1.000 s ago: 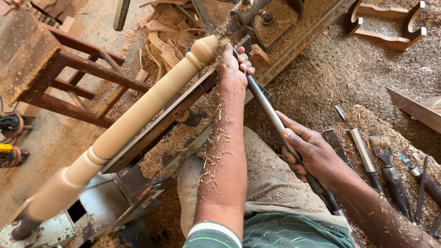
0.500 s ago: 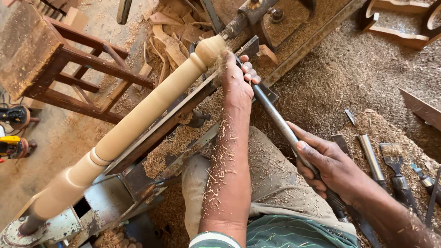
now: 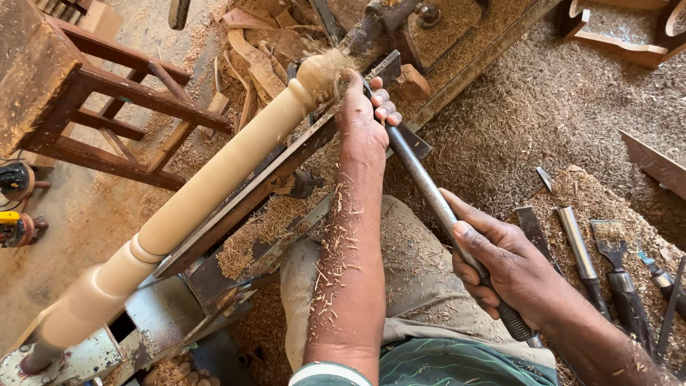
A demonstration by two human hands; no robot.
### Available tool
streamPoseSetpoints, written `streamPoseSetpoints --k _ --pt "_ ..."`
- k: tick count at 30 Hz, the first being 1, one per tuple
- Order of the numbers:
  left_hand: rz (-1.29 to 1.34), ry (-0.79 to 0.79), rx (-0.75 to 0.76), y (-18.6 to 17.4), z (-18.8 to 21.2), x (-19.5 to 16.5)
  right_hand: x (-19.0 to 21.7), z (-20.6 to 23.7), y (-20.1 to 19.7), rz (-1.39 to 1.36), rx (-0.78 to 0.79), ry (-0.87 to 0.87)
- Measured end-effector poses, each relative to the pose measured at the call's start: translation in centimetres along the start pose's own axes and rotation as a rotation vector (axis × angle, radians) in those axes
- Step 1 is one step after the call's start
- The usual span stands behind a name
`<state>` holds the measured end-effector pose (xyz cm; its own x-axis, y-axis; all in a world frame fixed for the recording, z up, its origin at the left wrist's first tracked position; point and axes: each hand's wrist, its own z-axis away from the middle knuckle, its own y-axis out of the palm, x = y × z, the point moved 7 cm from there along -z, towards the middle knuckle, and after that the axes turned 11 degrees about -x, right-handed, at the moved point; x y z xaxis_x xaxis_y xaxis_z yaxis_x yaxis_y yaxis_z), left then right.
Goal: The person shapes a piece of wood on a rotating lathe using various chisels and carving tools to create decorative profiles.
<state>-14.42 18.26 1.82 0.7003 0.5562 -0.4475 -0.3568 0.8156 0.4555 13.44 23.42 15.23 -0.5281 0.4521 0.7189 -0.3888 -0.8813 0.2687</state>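
A long pale turned wooden spindle (image 3: 214, 186) is mounted on a lathe and runs from lower left to the upper middle. My left hand (image 3: 364, 118) presses a long metal gouge (image 3: 429, 193) down on the tool rest (image 3: 286, 171) beside the spindle's far end, where shavings fly off. My right hand (image 3: 500, 261) grips the gouge's dark handle near my lap. Wood chips cover my left forearm.
Several chisels (image 3: 593, 268) lie on the sawdust at the right. A rusty metal stand (image 3: 86, 107) is at the upper left, with power tools (image 3: 18, 204) on the floor at the left edge. Wood offcuts (image 3: 250, 50) lie behind the lathe.
The view has shifted slightly. The gouge tip now bites into the spindle's far end and shavings spray up there; both hands keep their grip.
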Motion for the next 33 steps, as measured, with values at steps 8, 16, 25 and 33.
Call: streamPoseSetpoints --k 8,16,25,33 --pt "-0.023 0.046 -0.032 0.0 -0.2 -0.5 0.7 0.6 1.0 0.071 -0.117 0.087" --pt "-0.060 0.055 -0.006 1.2 1.5 -0.7 1.0 0.9 1.4 0.125 -0.147 0.037" --pt "0.133 0.078 0.135 1.1 2.4 0.1 2.7 -0.3 -0.9 0.095 0.077 -0.098" --pt "0.065 0.034 0.150 0.6 0.8 -0.2 0.9 -0.5 -0.2 0.120 -0.045 0.018"
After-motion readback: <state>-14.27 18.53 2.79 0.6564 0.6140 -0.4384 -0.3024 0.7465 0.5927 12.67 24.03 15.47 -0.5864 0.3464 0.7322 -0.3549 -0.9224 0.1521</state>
